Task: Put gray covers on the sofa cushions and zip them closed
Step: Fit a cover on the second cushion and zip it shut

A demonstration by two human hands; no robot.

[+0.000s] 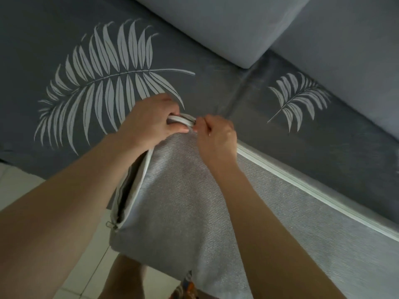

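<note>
On dark leaf-print sofa seat [194, 91] over pale floor tiles [90, 266], gray cover [183, 190], left hand [149, 121] clamped on its corner, right hand [216, 134] pinching zipper [302, 182], no readable writing.

The gray cover [177, 190] is a woven cloth, matt, with a rough, ribbed grain. Along its edge runs a white zipper tape [302, 184], smoother than the cover cloth. At the near-left corner of the cover sits a small metal zipper pull [109, 224]. Beyond the cover, the sofa seat [43, 50] is dark matt cloth with pale printed leaves. Below the cover, the floor tiles [86, 266] look smooth and slightly glossy.
</note>
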